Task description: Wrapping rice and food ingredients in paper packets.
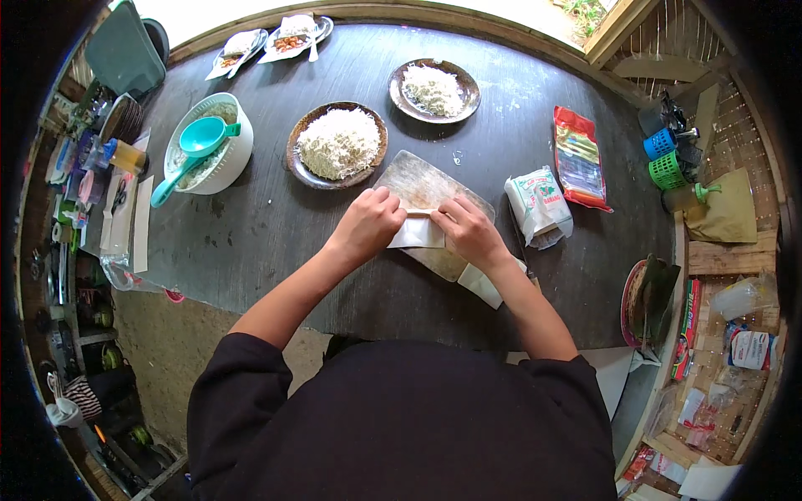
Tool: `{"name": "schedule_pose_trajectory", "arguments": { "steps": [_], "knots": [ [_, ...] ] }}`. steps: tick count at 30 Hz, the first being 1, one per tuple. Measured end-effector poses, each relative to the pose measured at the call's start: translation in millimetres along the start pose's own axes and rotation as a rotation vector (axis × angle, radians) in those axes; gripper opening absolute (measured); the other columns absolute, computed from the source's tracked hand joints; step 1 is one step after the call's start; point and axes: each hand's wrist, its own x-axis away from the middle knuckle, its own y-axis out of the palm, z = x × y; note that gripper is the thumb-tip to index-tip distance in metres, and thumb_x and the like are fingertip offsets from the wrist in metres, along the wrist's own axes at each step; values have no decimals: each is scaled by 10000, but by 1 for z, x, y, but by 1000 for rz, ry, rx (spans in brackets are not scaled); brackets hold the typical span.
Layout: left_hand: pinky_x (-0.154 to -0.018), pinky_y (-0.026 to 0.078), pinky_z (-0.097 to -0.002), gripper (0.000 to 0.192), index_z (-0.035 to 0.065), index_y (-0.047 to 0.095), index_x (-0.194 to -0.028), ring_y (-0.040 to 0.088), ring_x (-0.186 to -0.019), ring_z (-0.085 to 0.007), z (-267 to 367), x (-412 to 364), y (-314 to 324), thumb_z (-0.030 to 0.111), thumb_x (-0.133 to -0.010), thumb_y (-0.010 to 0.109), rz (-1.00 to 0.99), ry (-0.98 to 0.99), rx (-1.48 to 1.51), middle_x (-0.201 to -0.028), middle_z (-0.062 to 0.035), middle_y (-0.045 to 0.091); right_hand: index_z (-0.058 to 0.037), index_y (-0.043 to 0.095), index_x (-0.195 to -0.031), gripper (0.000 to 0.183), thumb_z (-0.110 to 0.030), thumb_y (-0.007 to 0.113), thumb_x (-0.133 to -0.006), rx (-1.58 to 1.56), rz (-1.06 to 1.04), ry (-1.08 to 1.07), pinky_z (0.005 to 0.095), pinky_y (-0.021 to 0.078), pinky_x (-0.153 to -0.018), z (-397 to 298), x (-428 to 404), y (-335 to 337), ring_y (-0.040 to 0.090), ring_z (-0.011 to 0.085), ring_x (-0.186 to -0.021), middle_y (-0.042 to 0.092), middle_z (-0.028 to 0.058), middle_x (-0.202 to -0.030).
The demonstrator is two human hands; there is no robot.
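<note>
My left hand [374,220] and my right hand [467,228] grip the two ends of a thin, pale rolled wrapper [418,212]. Its flat white part [418,233] lies toward me on a worn cutting board [432,178], which is turned at an angle on the dark table. What fills the roll is hidden. Under my right forearm a further white sheet [490,287] lies partly over the board's near corner. Beyond the board, to the left, a brown plate [293,164] bears a heap of white shreds [339,144]; a second brown plate [474,103] farther back holds a smaller heap [433,91].
At the left stands a white tub [241,150] with a turquoise ladle or strainer [203,136] in it. Right of the board lie a white plastic packet [539,203] and a red packet [583,156]. Two small plates of food [294,41] [238,53] stand at the back.
</note>
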Motion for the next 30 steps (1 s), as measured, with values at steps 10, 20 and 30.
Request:
{"name": "schedule_pose_trajectory", "arguments": {
  "steps": [10, 20, 30],
  "knots": [
    [-794, 535, -389, 117, 120, 727, -769, 637, -854, -246, 5, -15, 2, 190, -863, 732, -104, -232, 57, -846, -38, 692, -25, 748, -951, 93, -70, 700, -884, -283, -11, 333, 407, 548, -842, -2, -5, 3, 650, 306, -910, 633, 125, -891],
    [-752, 516, -386, 70, 111, 686, -820, 633, -849, -230, 3, -4, 6, 168, -845, 717, 10, -114, 50, -835, -19, 667, -23, 730, -928, 90, -39, 694, -847, -158, 43, 180, 390, 556, -835, -4, 3, 4, 640, 289, -917, 651, 97, -915],
    [-717, 481, -376, 67, 121, 719, -779, 635, -858, -224, 14, -2, -2, 157, -835, 707, -82, -107, -28, -786, -32, 690, -21, 753, -951, 104, -58, 697, -871, -229, 39, 238, 400, 553, -804, -8, 7, 1, 637, 298, -885, 633, 106, -889]
  ]
}}
